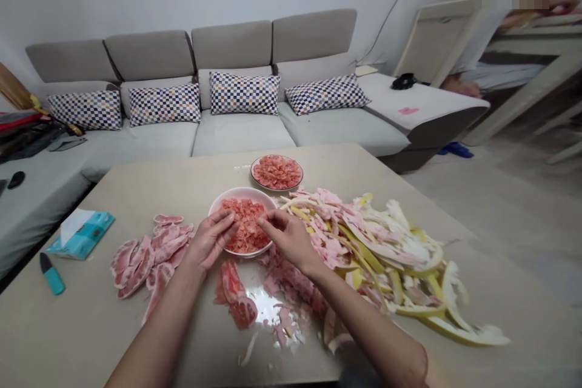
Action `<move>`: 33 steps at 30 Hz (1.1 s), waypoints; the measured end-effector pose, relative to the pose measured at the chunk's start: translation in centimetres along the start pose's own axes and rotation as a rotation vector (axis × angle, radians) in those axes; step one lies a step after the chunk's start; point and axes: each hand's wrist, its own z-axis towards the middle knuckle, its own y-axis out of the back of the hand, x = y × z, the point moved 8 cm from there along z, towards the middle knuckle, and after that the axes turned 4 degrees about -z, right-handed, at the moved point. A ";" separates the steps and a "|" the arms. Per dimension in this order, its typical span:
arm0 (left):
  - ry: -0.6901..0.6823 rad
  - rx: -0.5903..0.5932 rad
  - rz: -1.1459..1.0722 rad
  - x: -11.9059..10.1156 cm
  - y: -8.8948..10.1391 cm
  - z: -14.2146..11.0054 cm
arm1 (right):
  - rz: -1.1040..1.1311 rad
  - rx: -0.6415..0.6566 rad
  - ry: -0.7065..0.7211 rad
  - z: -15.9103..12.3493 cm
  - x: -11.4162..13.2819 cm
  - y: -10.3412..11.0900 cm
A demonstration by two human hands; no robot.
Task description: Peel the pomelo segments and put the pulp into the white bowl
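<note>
A white bowl (213,202) filled with pinkish-red pomelo pulp (247,224) stands on the table. Over its left rim is my left hand (211,241), thumb and fingers drawn together; whatever they may hold is too small to make out. Above the bowl's right side, my right hand (291,239) pinches thumb against fingertips, and anything between them is hidden. Peeled pomelo segments (237,294) lie just in front of the bowl. Left of it is a heap of unpeeled pink segments (152,253). Behind the bowl sits a dark-rimmed plate (252,177) piled with more pulp.
A big heap of yellow-green rind and pink pith (373,254) covers the table's right side. At left lie a tissue packet (84,235) and a teal-handled knife (53,276). A grey sofa (243,133) stands behind the table (400,197). Another person (486,42) sits at far right.
</note>
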 end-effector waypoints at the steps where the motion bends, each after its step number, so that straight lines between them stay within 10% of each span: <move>1: -0.009 0.002 0.016 -0.1 0.1 0.0 | -0.028 0.008 0.022 0.1 0.2 0.3; 6: -0.071 0.029 0.191 -0.1 -0.3 -0.1 | -0.253 -0.022 0.106 0.0 1.0 1.9; 12: -0.578 0.007 1.093 -2.8 -2.0 -1.2 | -0.466 -0.120 0.029 -0.5 1.2 5.2; 19: -0.674 -0.055 1.271 -2.7 -1.5 -1.2 | -1.141 -0.126 -0.048 -2.9 0.7 8.5; 26: -0.717 -0.039 1.347 -2.9 -1.8 -1.5 | -0.971 0.618 0.026 -6.4 -2.2 -3.8; 33: -0.753 0.006 1.327 -4.0 -2.4 -2.3 | -1.044 0.648 0.045 -6.7 -5.1 -8.9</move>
